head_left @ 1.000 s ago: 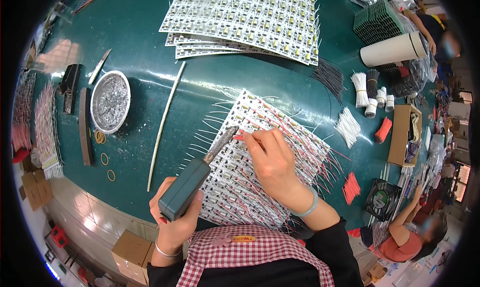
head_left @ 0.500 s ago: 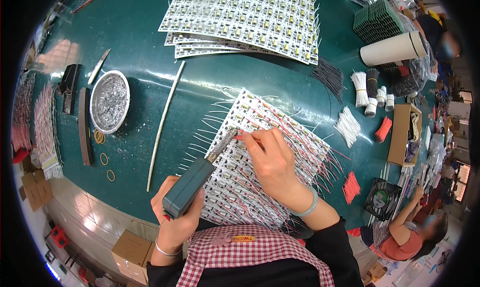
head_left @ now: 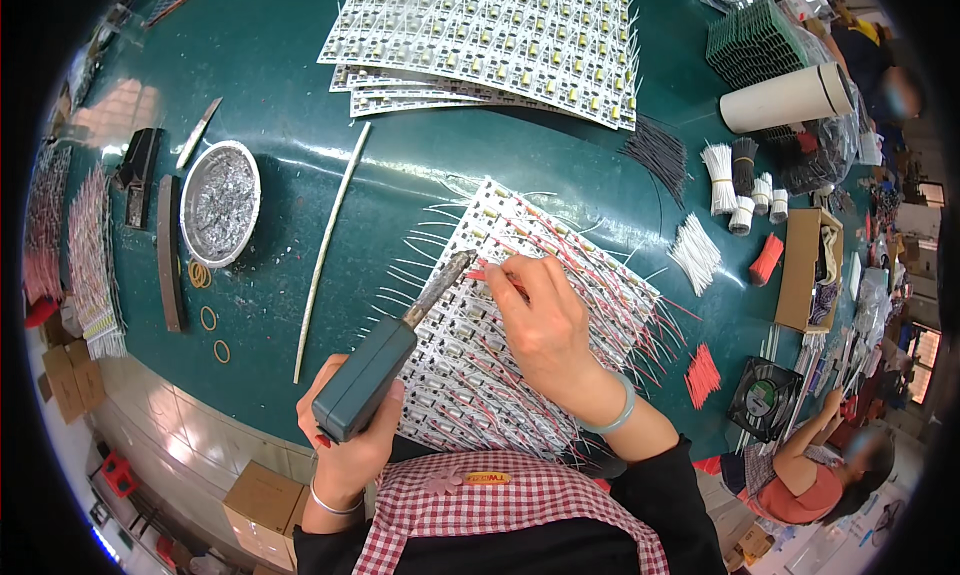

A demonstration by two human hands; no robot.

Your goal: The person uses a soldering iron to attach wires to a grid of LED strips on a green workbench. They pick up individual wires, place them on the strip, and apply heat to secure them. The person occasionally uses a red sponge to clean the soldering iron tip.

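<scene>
My left hand (head_left: 350, 455) grips the dark teal handle of a soldering iron (head_left: 375, 370), whose metal tip reaches up to a white panel of small circuit boards (head_left: 470, 375) lying on the green table. My right hand (head_left: 545, 325) rests on that panel and pinches a thin red wire (head_left: 483, 274) right at the iron's tip. Many red and white wires stick out from the panel's edges.
A stack of white circuit panels (head_left: 500, 35) lies at the far side. A foil dish (head_left: 218, 200), a long white stick (head_left: 330, 240) and rubber bands (head_left: 205, 295) lie left. Wire bundles (head_left: 735, 190), a cardboard tube (head_left: 785, 97) and a box (head_left: 805, 270) stand right. Another person (head_left: 810, 465) sits lower right.
The iron's tip and my right hand's fingers have shifted slightly on the panel; both hands keep their hold.
</scene>
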